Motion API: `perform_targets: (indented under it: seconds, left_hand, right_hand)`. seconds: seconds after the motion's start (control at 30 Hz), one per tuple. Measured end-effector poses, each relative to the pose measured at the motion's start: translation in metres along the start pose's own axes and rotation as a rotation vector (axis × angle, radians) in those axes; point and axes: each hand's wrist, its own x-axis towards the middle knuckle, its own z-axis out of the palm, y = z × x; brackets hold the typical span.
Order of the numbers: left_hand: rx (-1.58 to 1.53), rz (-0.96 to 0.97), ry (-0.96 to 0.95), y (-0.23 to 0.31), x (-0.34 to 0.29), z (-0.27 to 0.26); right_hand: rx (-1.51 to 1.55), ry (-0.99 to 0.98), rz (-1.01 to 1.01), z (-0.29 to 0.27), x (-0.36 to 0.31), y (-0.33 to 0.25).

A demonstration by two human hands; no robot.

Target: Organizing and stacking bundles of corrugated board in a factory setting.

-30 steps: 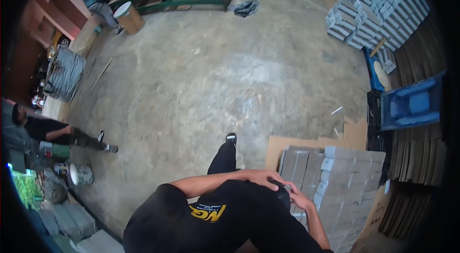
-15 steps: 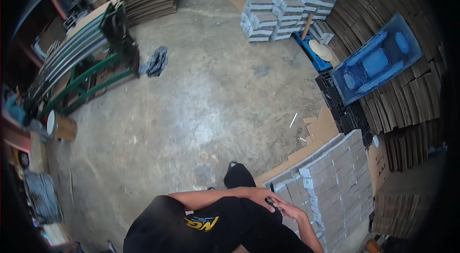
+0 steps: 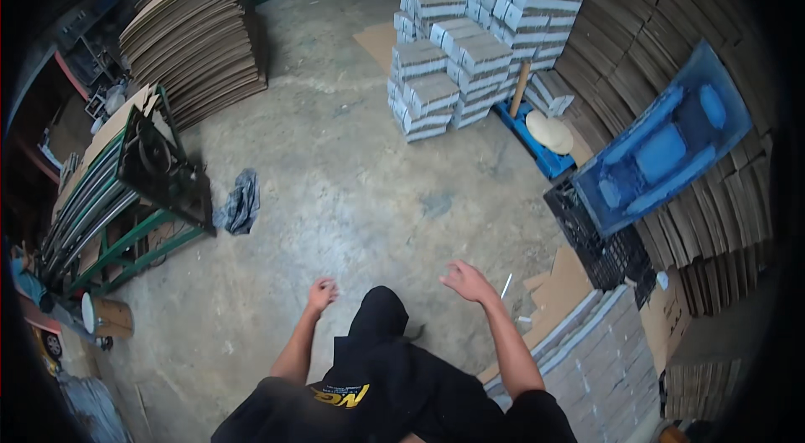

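Observation:
In the head view my left hand [image 3: 322, 292] hangs over the concrete floor, its fingers loosely bent and apart, with nothing in them. Across from it, beyond my right knee, my right hand [image 3: 467, 280] is also open and bare, thumb and fingers spread. Neither hand touches anything. Nearest to my right forearm is a low block of wrapped bundles [image 3: 599, 359], grey-brown with white wrapping, packed in rows. Flat cardboard [image 3: 558, 296] lies under and beside it.
Tall stacks of white-wrapped bundles [image 3: 470, 49] stand ahead. On the right are a blue plastic tray [image 3: 658, 150], a black crate [image 3: 608, 254] and stacked cardboard [image 3: 738, 183]. A green-framed machine [image 3: 138, 242], a dark cloth [image 3: 241, 202] and a cardboard pile [image 3: 197, 36] are on the left.
My hands, together near the bundles at lower right before, have parted and moved forward over the floor. The view has shifted, bringing more of the far stacks into sight.

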Motion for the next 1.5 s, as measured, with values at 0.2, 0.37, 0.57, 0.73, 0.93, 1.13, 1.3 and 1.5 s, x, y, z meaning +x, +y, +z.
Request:
perform_targets:
  seconds: [0.2,0.37,0.57,0.73,0.93,1.13,1.3,1.5]
  left_hand:
    - [0.070,-0.529,-0.031,-0.024,0.140,-0.060]
    - [0.272,-0.358,-0.066,0.097,0.251,0.081]
    - [0.215,-0.189,-0.257,0.313,0.446,0.199]
    - [0.190,-0.058,-0.294,0.470,0.624,0.270]
    - [0.358,-0.137,-0.383,0.592,0.805,0.327]
    - [0.380,-0.032,-0.456,0.736,0.986,0.360]
    - [0.459,0.592,-0.735,0.934,1.163,0.543]
    - [1.133,1.480,-0.085,1.032,1.308,0.698]
  right_hand:
    - [0.334,-0.012,-0.058,-0.022,0.245,-0.019]
    - [0.020,-0.102,0.029,-0.037,0.363,0.138]
    - [0.224,-0.057,0.622,-0.106,0.436,0.250]
    - [0.542,0.178,0.798,-0.171,0.509,0.296]
    - [-0.319,0.002,0.418,-0.254,0.737,0.303]
    - [0.144,0.268,0.349,-0.381,0.994,0.082]
    - [0.186,0.828,0.470,-0.478,1.118,0.080]
    - [0.090,0.924,0.972,-0.495,1.253,0.106]
